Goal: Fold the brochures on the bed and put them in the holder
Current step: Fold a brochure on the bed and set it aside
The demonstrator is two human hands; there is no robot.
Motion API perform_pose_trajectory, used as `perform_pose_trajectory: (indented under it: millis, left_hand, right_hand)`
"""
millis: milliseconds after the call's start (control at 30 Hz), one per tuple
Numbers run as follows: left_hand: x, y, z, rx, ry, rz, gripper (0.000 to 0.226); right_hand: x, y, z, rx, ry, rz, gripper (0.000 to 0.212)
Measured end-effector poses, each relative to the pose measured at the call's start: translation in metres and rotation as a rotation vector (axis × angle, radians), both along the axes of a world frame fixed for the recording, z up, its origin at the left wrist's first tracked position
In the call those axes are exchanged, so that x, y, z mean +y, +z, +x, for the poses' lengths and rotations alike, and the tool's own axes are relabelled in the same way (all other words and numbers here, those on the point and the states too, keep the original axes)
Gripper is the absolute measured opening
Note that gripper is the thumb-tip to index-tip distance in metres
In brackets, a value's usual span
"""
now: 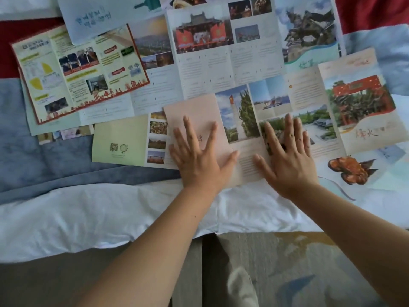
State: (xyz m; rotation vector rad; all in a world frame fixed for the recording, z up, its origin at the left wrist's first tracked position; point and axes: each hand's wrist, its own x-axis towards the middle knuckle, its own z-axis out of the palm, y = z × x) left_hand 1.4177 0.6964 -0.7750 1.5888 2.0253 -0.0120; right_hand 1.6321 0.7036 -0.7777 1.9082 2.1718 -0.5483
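Several unfolded brochures lie spread over the bed. Nearest me is a wide brochure [274,100] with landscape photos and a red gate picture at its right end. Its left panel [197,111], plain pink, is folded over onto the rest. My left hand [197,156] lies flat on that pink panel, fingers spread. My right hand [287,156] presses flat on the photo panels beside it, fingers apart. Neither hand grips anything. No holder is in view.
A yellow and red brochure [77,72] lies at the left, a pale green one [120,140] beside my left hand, a large white one [221,52] behind. A sheet with a crab picture [352,171] lies right. The bed's white sheet edge [110,218] is near me.
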Motion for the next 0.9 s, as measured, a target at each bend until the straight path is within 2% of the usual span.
perform_pose_trajectory:
  millis: [167,367,633,900]
  left_hand:
    - [0.001,-0.005,0.016,0.001,0.038,0.004,0.118]
    - [0.009,-0.004,-0.020,0.032,0.050,0.055,0.123]
    - [-0.020,0.000,-0.160,0.087,0.141,0.048,0.126]
    - [-0.063,0.012,-0.310,0.083,0.291,0.058,0.132]
  right_hand:
    - [0.001,-0.007,-0.001,-0.010,-0.033,-0.018,0.084]
    - [-0.005,-0.005,-0.037,0.067,-0.021,-0.045,0.078]
    - [-0.020,0.001,-0.154,0.164,0.149,-0.061,0.069]
    - [-0.034,0.002,-0.266,0.175,0.506,-0.068,0.059]
